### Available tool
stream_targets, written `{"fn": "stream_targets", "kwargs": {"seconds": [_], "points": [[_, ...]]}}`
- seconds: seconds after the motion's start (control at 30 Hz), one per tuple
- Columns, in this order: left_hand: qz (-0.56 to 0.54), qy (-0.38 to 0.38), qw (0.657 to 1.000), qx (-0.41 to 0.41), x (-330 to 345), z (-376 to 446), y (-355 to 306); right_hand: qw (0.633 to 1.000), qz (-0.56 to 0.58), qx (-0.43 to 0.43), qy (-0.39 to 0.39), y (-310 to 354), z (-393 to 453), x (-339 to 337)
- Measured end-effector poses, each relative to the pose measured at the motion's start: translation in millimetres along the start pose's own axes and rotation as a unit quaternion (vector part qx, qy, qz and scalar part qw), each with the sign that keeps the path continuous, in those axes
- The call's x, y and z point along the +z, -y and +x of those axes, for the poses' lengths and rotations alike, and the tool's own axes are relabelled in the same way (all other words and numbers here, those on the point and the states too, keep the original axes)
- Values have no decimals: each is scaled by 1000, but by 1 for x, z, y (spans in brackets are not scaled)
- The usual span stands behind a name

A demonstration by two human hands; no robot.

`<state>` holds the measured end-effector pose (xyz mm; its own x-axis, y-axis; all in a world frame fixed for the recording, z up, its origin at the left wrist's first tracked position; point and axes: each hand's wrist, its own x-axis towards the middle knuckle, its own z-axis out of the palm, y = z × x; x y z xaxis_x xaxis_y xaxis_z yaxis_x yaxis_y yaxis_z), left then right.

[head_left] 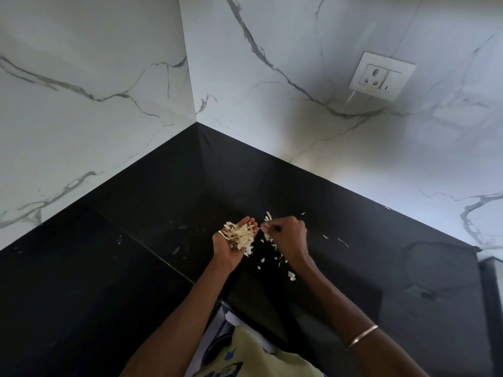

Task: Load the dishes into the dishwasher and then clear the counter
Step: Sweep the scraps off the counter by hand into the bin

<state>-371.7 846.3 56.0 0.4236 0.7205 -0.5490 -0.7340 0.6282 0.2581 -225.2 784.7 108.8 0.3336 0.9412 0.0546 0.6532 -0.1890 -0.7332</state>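
Note:
My left hand (pixel 231 248) is held palm up over the black counter (pixel 136 268), cupped around a heap of pale vegetable peel scraps (pixel 242 234). Just right of it, my right hand (pixel 288 235) pinches a few more scraps (pixel 268 220) between its fingertips. Loose bits of peel (pixel 275 261) lie scattered on the counter below and right of my hands, with a larger piece (pixel 291 276) nearer me. No dishes or dishwasher show in this view.
The counter runs into a corner between two white marbled walls (pixel 95 77). A white socket and switch plate (pixel 381 76) sits on the right wall. A dark appliance edge (pixel 490 295) shows at the far right.

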Motion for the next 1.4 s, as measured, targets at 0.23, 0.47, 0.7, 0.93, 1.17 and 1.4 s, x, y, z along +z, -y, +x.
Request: {"fn": "stream_targets", "kwargs": {"seconds": [0.23,0.47,0.7,0.93,1.17,1.4], "points": [[71,-16,997,23,-2,-13,12,991,-43,-102,81,42,-17,22],[101,-22,994,42,-8,-21,19,968,-184,-123,121,47,-29,27],[103,-50,992,53,-8,-28,26,980,-102,-125,119,38,-29,10],[99,-41,993,52,-5,-35,38,980,-29,-135,142,28,-36,-1],[50,-104,990,81,-9,-36,56,983,46,-130,121,19,-42,0],[13,-108,989,100,-4,-69,69,974,85,-158,136,15,-53,-14]]}}
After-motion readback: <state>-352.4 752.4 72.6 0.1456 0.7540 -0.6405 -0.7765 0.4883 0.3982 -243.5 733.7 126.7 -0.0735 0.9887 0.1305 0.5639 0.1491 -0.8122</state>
